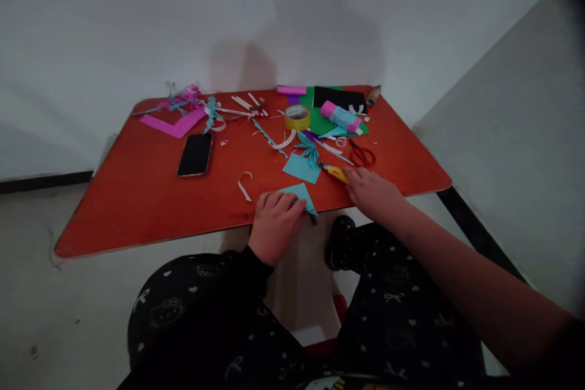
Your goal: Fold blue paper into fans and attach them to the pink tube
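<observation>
The left hand (276, 225) sits at the near edge of the counter (123, 207), fingers curled and pressed down on a blue paper triangle (299, 198). The tip of the triangle reaches that edge, and the paper seems pinched between the fingers and thumb, though the thumb is hidden. The right hand (372, 192) rests just inside the same edge, about a hand's own gap from the triangle, with its fingers closed on the end of a yellow utility knife (337, 174). Its blade points up and left, toward a blue paper square (301, 168) and a folded blue paper fan (309, 150).

Red scissors (362, 155) lie just beyond the right hand, near a strip of open orange surface leading to the right corner. A black smartphone (195, 154) lies well left of both hands, with a white paper curl (244, 186) between it and the left hand. Along the far edge, against the white wall (137, 24), are a magenta paper L (172, 124), a roll of tape (297, 117), a glue stick (340, 117), and green and black paper sheets (329, 106). The orange surface left of the 2 hands is broad and open, running out to the left corner.
</observation>
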{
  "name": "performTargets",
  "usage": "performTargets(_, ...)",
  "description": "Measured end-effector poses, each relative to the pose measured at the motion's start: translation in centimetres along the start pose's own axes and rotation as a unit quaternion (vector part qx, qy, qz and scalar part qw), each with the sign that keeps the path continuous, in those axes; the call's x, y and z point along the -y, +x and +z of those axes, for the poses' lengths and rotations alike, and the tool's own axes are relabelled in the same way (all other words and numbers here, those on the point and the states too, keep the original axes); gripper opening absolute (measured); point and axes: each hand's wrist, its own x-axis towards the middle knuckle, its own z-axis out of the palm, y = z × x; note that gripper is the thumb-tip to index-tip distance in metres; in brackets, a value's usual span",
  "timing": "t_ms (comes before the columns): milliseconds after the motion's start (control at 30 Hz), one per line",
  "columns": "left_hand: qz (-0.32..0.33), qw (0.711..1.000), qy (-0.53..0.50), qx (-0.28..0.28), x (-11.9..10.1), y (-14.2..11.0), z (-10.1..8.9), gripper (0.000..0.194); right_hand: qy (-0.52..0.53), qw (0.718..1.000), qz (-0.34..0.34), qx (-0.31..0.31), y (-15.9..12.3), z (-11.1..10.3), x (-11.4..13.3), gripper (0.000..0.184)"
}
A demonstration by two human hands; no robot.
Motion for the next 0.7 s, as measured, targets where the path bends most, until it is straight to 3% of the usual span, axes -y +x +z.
performTargets(133,0.041,0.999,0.005,0.0,-0.4,0.0,0.1,0.016,0.027,0.999,0.022,0.002,0.6,-0.1,0.0,0.055)
performTargets(200,0.041,0.999,-0.014,-0.023,-0.4,0.1,-0.2,0.016,0.042,0.998,0.039,-0.026,0.5,-0.6,-0.1,0.057)
performTargets(267,0.006,0.996,-0.07,-0.052,-0.5,0.5,-0.7,0.017,0.081,0.993,0.036,-0.074,0.5,-1.2,0.0,0.054)
performTargets(333,-0.07,0.979,-0.173,-0.079,-0.5,1.3,-1.4,0.018,0.178,0.977,-0.009,-0.115,0.8,-1.9,0.4,0.046)
performTargets(400,-0.173,0.929,-0.31,-0.103,-0.5,2.5,-2.1,0.021,0.342,0.929,-0.068,-0.124,1.4,-2.6,1.4,0.04)
performTargets(467,-0.261,0.854,-0.431,-0.126,-0.3,4.0,-2.8,0.024,0.525,0.841,-0.08,-0.101,2.3,-3.3,2.9,0.038)
performTargets(567,-0.299,0.779,-0.529,-0.154,0.2,5.9,-3.7,0.027,0.669,0.738,-0.073,-0.051,3.7,-4.5,5.5,0.036)
performTargets(633,-0.3,0.752,-0.564,-0.163,0.6,6.7,-3.9,0.028,0.697,0.714,-0.058,-0.041,4.5,-5.2,6.7,0.033)
performTargets(700,-0.306,0.719,-0.601,-0.167,0.9,7.0,-3.7,0.03,0.701,0.711,-0.038,-0.041,5.1,-5.6,7.3,0.033)
